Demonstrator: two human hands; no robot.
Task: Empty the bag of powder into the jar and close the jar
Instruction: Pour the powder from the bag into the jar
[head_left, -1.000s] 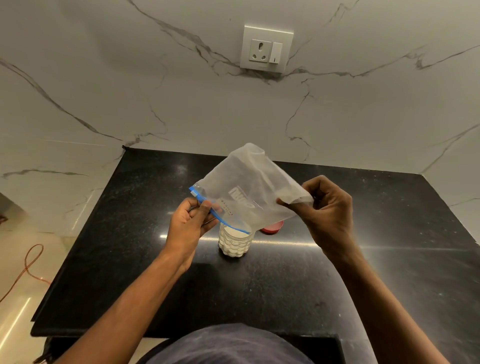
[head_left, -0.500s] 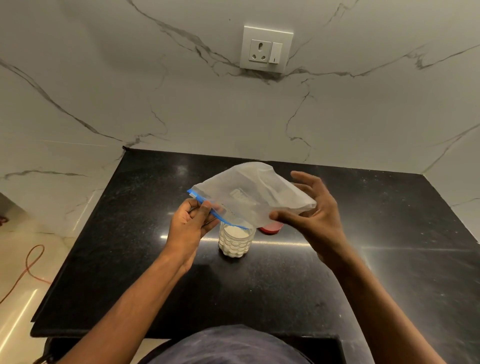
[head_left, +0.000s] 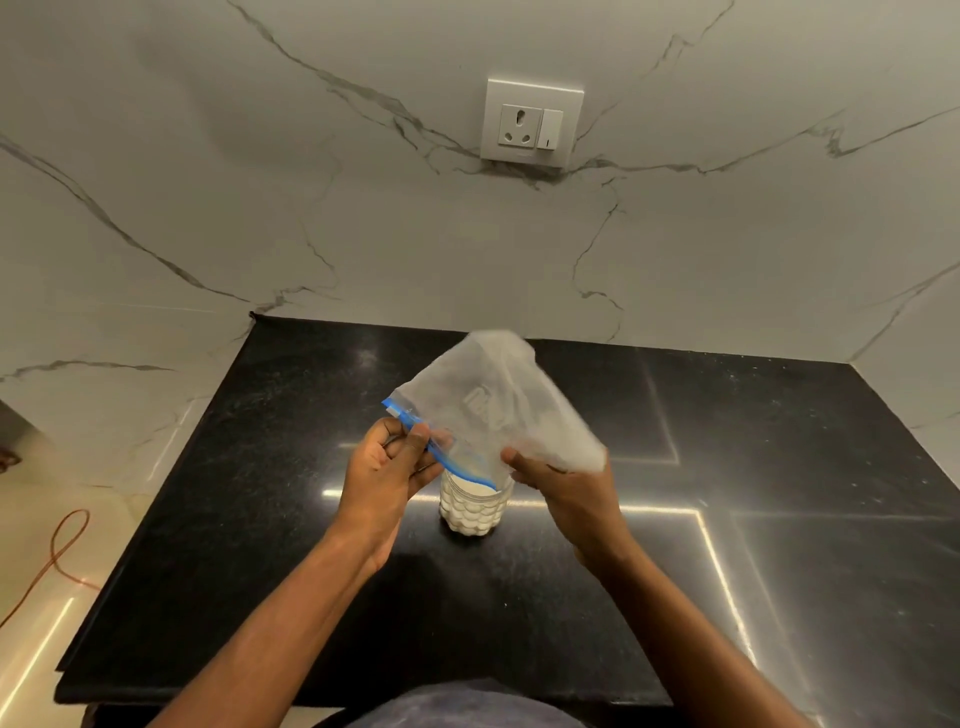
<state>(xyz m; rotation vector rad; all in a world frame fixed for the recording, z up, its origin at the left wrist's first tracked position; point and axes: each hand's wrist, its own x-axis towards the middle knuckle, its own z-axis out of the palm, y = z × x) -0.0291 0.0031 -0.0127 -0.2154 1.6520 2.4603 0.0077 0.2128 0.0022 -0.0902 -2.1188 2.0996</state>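
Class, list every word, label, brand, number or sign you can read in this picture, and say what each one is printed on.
Bag: a pale printed logo, too blurred to read.
Switch: "I", a single short dark stroke.
Jar: no text shows.
Nothing else bears readable text.

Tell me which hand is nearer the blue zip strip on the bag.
Left. The left hand pinches the blue zip strip itself, just left of the jar. The right hand holds the bag at its opposite, closed end, apart from the strip.
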